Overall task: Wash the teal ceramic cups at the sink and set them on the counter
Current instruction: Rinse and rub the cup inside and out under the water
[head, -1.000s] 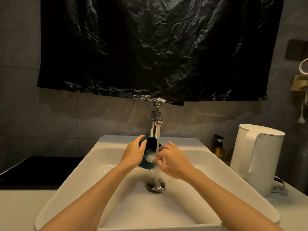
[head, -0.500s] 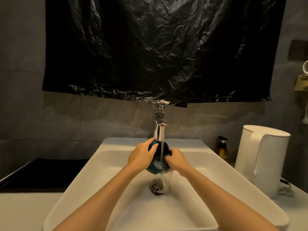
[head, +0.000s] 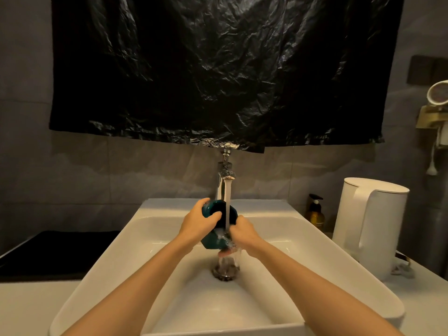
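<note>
Under the tap (head: 225, 176), wet teal cup (head: 214, 240) in curled fingers (head: 213, 217) of left hand (head: 197, 226), right hand (head: 244, 233)

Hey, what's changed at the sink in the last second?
The right hand, open beside the teal cup a second ago, has moved in and now grips it under the stream. The left hand still holds the cup, water still runs from the faucet.

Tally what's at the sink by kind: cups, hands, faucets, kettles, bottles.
teal cup: 1
hands: 2, left hand and right hand, both on the cup
faucet: 1, running
white kettle: 1
pump bottle: 1
Total: 6
</note>
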`<state>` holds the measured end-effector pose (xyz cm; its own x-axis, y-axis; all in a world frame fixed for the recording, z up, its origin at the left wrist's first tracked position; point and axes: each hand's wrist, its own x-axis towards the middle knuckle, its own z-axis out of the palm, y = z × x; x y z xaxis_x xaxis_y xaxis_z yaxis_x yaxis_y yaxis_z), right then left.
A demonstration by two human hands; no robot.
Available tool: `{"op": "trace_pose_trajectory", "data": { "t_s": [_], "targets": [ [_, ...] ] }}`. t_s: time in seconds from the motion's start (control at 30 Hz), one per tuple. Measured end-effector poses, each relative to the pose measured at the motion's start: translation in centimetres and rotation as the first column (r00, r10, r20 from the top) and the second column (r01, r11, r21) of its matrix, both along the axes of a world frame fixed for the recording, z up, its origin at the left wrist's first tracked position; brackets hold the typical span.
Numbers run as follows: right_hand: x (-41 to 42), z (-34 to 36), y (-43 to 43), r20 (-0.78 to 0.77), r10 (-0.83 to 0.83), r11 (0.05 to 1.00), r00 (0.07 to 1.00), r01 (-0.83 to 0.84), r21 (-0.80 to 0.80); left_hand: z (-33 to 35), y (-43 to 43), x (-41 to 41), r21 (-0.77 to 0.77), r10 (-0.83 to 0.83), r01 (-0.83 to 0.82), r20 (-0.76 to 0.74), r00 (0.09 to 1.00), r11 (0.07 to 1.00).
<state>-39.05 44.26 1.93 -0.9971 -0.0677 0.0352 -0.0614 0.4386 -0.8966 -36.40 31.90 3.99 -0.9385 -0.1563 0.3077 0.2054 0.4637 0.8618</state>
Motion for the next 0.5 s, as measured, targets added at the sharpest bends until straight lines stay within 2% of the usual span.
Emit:
{"op": "trace_pose_trajectory", "data": {
  "t_s": [0.03,0.1,0.13,0.17,0.23,0.33,0.37,0.43,0.5],
  "targets": [
    [0.2,0.1,-0.4,0.099,0.030,0.990,0.995,-0.016,-0.138,-0.1,-0.1,0.0,0.071,-0.007,0.006,0.014,1.000,0.997],
    [0.3,0.4,-0.9,0.283,0.172,0.903,0.943,-0.036,-0.429,-0.2,-0.3,0.0,0.106,0.017,-0.017,0.004,1.000,0.994],
    [0.3,0.5,-1.0,0.319,0.245,0.865,0.916,-0.058,-0.498,-0.2,-0.5,0.1,0.093,0.047,-0.045,-0.020,0.999,0.995],
    [0.5,0.6,-0.9,0.323,0.292,0.861,0.900,-0.100,-0.499,-0.1,-0.7,0.2,0.070,0.081,-0.078,-0.044,0.996,0.995],
    [0.6,0.4,-0.5,0.261,0.273,0.901,0.926,-0.151,-0.407,0.0,-0.9,0.5,-0.013,0.125,-0.126,-0.079,0.989,0.992],
    [0.4,0.2,0.3,0.005,0.035,0.993,0.999,-0.034,-0.112,0.2,-0.7,0.7,-0.146,0.103,-0.119,-0.112,0.988,0.982],
    [0.3,0.3,0.5,-0.120,-0.032,0.999,0.992,0.033,0.013,0.3,-0.7,0.7,-0.159,0.087,-0.104,-0.109,0.990,0.982],
    [0.2,0.2,0.8,-0.287,-0.043,0.961,0.957,0.118,0.250,0.3,-0.7,0.5,-0.153,0.068,-0.079,-0.079,0.995,0.985],
    [0.1,0.1,0.6,-0.260,0.021,0.928,0.965,0.078,0.364,0.2,-0.9,0.5,-0.156,0.071,-0.079,-0.061,0.996,0.985]
  ]
}}
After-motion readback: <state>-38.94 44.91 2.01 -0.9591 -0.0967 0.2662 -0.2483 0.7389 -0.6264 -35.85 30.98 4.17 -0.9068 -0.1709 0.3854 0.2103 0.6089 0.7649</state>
